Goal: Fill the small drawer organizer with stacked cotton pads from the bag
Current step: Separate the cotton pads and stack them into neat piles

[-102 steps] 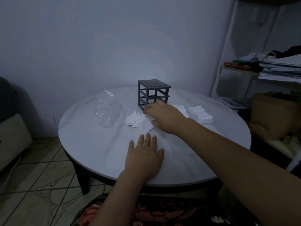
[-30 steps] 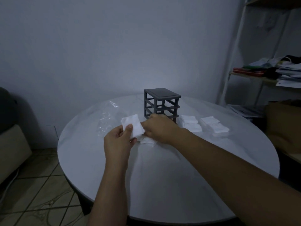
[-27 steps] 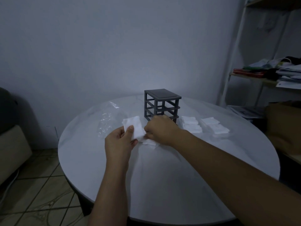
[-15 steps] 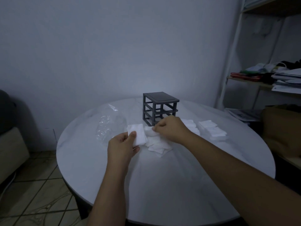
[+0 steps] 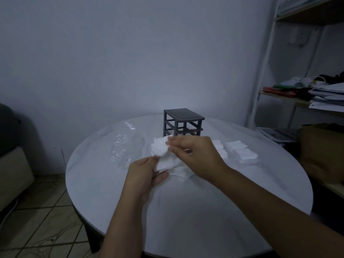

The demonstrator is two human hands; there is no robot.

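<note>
The left hand (image 5: 147, 175) grasps a small stack of cotton pads (image 5: 165, 162) between thumb and fingers, near its lower edge. The right hand (image 5: 195, 155) pinches a single pad (image 5: 159, 146) by its edge with thumb and forefinger. That pad sits against the top of the stack, and both are lifted just above the table (image 5: 186, 220).

At the left, the clear bag (image 5: 126, 148) lies crumpled and looks emptied. Under the hands is a loose pile (image 5: 181, 174) of pads not yet gathered. Beyond them, at the far side, the grey organizer (image 5: 183, 123) stands upright, its open tiers apparently without pads. To the right, two neat stacks (image 5: 242, 152) lie just beside each other.

The step in hand seems to be building a tidy stack. To do it well:

- Lay the single pad flat so its corners match those below.
- Let the left thumb clamp it before the right hand lets go.
- Pinch lightly, since the pads are soft and will likely crease or cling together.
- Square the edges against the table.
- Keep the stack low enough to slide into a tier without skewing.
</note>
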